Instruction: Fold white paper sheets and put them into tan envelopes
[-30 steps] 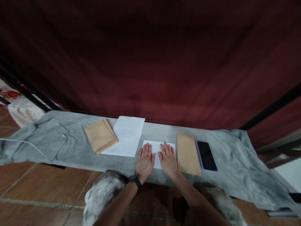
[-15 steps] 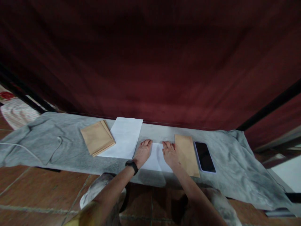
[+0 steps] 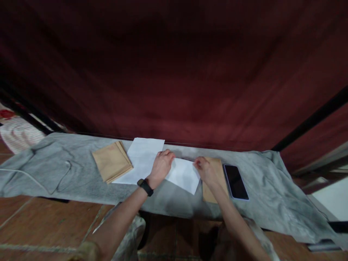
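A folded sheet of white paper is held between my two hands, tilted a little above the grey cloth. My left hand pinches its upper left corner. At the upper right corner, my right hand closes its fingertips on the edge. Under my right hand and wrist lies a brown envelope, partly covered by them. To the left of my left hand rests a stack of larger white paper sheets.
Several brown envelopes lie piled over the left edge of the white sheets. A phone lies right of the single envelope. A white cable crosses the grey cloth at the left. A dark red curtain hangs behind.
Both hands have gone from lying flat on the paper to gripping its upper corners. The paper has been lifted and turned slightly. My right hand has shifted right, over the envelope.
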`<move>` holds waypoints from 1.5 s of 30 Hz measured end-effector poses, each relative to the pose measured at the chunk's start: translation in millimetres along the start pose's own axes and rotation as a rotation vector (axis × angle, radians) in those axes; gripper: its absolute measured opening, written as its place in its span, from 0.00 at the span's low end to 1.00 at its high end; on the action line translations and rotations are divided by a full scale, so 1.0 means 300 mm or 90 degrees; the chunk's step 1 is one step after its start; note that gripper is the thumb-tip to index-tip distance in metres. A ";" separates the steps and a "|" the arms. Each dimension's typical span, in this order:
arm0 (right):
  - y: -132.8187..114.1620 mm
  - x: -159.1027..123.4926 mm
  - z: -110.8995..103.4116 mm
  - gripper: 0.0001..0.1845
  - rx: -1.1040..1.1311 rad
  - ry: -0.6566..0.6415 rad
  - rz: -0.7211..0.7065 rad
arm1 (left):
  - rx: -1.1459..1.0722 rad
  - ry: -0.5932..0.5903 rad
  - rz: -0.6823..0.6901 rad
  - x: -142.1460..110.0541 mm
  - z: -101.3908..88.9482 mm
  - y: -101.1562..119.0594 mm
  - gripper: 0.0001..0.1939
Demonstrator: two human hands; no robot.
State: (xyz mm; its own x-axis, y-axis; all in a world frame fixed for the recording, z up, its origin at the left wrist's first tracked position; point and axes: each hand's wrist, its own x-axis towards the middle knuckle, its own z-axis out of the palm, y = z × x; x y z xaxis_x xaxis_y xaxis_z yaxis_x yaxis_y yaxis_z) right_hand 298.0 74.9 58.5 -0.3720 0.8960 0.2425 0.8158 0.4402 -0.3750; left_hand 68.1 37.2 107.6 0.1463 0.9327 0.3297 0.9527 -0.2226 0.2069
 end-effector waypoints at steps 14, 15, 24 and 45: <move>-0.102 -0.196 -0.030 0.14 -0.100 -0.160 -0.258 | 0.016 -0.019 0.075 -0.423 0.156 -0.039 0.17; -0.108 -0.211 -0.015 0.13 -0.103 -0.180 -0.260 | 0.014 -0.033 0.076 -0.441 0.168 -0.048 0.17; -0.088 -0.239 0.046 0.10 0.027 -0.253 -0.179 | 0.010 -0.091 0.086 -0.482 0.159 -0.038 0.17; -0.145 -0.252 0.313 0.29 -0.126 -0.078 -0.034 | 0.041 -0.040 -0.064 -0.327 0.349 0.122 0.29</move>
State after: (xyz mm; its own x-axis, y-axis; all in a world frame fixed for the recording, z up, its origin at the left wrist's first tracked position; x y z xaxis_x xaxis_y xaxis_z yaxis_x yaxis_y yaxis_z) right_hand 249.1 -6.7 -27.4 -0.4579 0.8777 0.1415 0.8601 0.4776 -0.1792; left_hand 116.5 -32.7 -13.5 0.0640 0.9655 0.2523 0.9782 -0.1108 0.1758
